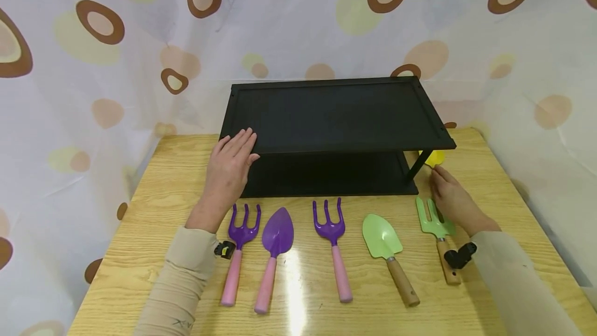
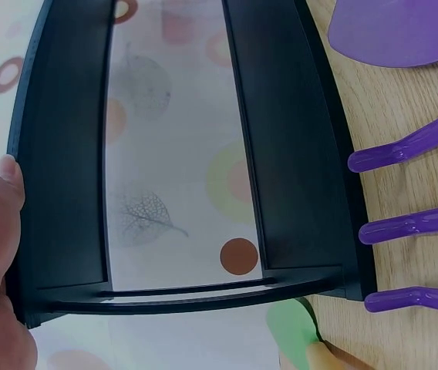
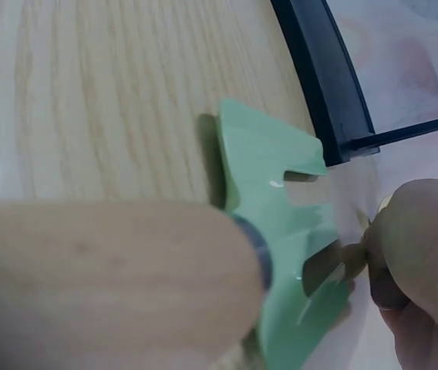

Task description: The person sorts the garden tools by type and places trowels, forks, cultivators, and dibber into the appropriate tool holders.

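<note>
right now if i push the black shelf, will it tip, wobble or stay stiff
The black shelf will probably resist tipping, since its lower board looks broad and low. Its top board seems stiff, with no visible sag. It might wobble sideways, since the right-end post looks thin.

White printed curtain [image 1: 289, 30] across upper frame and down both sides, lightly creased. Brown rings, peach and pale-green blots; grey leaf print [image 2: 146, 220] in left wrist view. Pale wood-grain table [image 1: 154, 211], lower centre. Bright glare streak [image 1: 295, 294] on tabletop, bottom centre.
</note>
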Demonstrator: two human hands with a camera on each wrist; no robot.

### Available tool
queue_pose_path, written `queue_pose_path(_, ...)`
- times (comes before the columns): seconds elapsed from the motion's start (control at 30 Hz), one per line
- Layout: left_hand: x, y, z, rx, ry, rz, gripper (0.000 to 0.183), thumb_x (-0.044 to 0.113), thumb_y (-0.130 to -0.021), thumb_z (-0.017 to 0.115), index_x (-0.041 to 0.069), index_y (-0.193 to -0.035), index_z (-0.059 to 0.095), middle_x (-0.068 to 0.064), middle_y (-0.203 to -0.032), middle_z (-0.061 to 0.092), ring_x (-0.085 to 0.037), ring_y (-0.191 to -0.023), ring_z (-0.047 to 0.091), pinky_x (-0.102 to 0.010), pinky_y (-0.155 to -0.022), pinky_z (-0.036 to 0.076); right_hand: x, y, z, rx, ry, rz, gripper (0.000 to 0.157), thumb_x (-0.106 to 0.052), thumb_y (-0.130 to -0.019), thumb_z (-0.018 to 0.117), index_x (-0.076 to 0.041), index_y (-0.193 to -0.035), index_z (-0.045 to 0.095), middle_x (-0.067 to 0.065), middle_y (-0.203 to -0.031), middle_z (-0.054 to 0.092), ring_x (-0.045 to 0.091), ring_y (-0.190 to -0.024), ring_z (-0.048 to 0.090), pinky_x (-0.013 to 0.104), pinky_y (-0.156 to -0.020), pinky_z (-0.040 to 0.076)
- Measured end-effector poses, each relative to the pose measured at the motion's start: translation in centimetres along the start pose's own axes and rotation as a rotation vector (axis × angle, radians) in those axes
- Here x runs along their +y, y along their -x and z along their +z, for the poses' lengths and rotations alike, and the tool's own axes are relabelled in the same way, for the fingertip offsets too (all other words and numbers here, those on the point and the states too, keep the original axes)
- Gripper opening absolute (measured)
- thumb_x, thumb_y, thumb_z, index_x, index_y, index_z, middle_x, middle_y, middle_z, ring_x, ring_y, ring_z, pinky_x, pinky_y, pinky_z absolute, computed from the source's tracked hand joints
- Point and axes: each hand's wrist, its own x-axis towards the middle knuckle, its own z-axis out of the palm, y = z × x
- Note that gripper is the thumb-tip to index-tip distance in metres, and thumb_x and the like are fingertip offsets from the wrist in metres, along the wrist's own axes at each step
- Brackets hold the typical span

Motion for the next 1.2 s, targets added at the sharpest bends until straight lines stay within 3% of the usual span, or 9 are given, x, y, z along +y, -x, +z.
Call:
queue_pose_path(0.23, 0.1, 0.1, -0.1, -0.016, 0.002, -0.009, 0.043, 0.024, -0.101, 0.054, 0.004, -0.139, 0.056, -0.013, -0.143, 0.057, -0.027, -0.136, 0.053, -0.046, -0.119, 0.035, -0.1, 0.1, 0.2, 0.013, -0.009, 0.006, 0.042, 0.005, -0.1, 0.043, 0.025, -0.136, 0.037, 0.044, -0.143, 0.033, 0.06, -0.129, 0.039, 0.068, -0.102, 0.038)
queue_pose_path(0.77, 0.2, 0.0, -0.1, -0.009, 0.005, -0.011, 0.043, 0.024, -0.101, 0.055, 0.004, -0.139, 0.057, -0.012, -0.143, 0.057, -0.027, -0.135, 0.053, -0.046, -0.119, 0.035, -1.0, 0.6, -0.7, 0.12, -0.024, 0.028, 0.038, 0.009, -0.094, 0.051, 0.022, -0.13, 0.05, 0.039, -0.138, 0.047, 0.057, -0.122, 0.048, 0.066, -0.097, 0.045)
queue_pose_path(1.2, 0.2, 0.1, -0.1, 0.003, 0.002, -0.009, 0.043, 0.024, -0.1, 0.057, 0.004, -0.138, 0.058, -0.013, -0.142, 0.057, -0.027, -0.135, 0.053, -0.046, -0.118, 0.036, -1.2, 0.8, -0.7, 0.263, -0.023, -0.009, 0.035, 0.011, -0.09, 0.052, 0.02, -0.123, 0.058, 0.037, -0.13, 0.054, 0.054, -0.119, 0.052, 0.066, -0.093, 0.047)
